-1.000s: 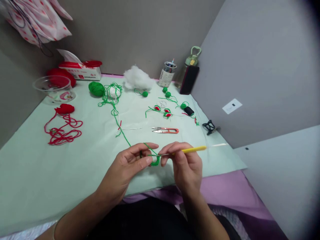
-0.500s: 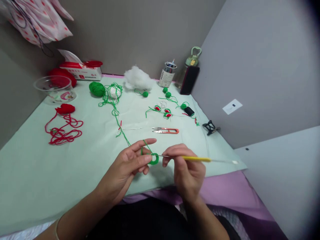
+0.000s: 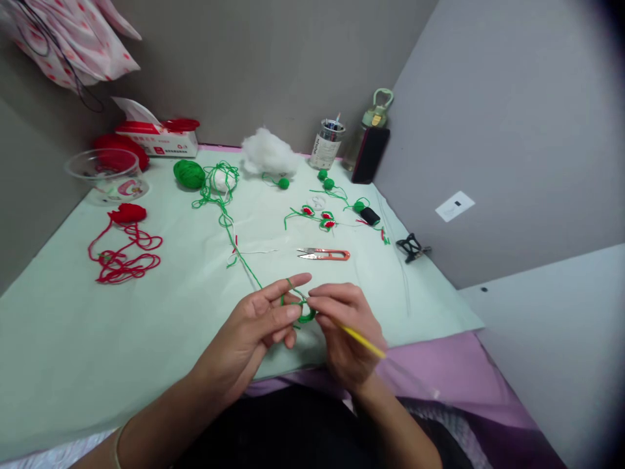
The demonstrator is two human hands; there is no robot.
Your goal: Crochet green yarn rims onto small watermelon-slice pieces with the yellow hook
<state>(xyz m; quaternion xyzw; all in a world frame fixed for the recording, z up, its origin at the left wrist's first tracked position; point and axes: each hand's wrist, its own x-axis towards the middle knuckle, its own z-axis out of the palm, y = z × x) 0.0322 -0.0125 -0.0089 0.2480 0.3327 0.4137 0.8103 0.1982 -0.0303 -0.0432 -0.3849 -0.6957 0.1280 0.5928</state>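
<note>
Between thumb and fingers, my left hand (image 3: 261, 319) pinches a small green crochet ring (image 3: 306, 317). Green yarn (image 3: 249, 270) passes over its raised index finger and trails back to a tangle by the green yarn ball (image 3: 189, 174). My right hand (image 3: 349, 332) grips a crochet hook (image 3: 361, 340) with a yellow handle, held like a pen and slanting down to the right. Its fingertips are right beside the ring; the hook's tip is hidden among the yarn and fingers. Orange thread snips (image 3: 323, 255) lie just beyond both hands.
Red yarn (image 3: 127, 251) lies loose at left near a clear plastic tub (image 3: 105, 174). White stuffing (image 3: 269, 153), a pen cup (image 3: 326, 144), a bottle (image 3: 377, 117) and a phone (image 3: 371, 156) stand along the back. Small crocheted pieces (image 3: 327, 223) lie at centre right.
My right hand has moved left, closer to the ring, and the hook has swung from nearly level to slanting down to the right. My left hand has shifted slightly right.
</note>
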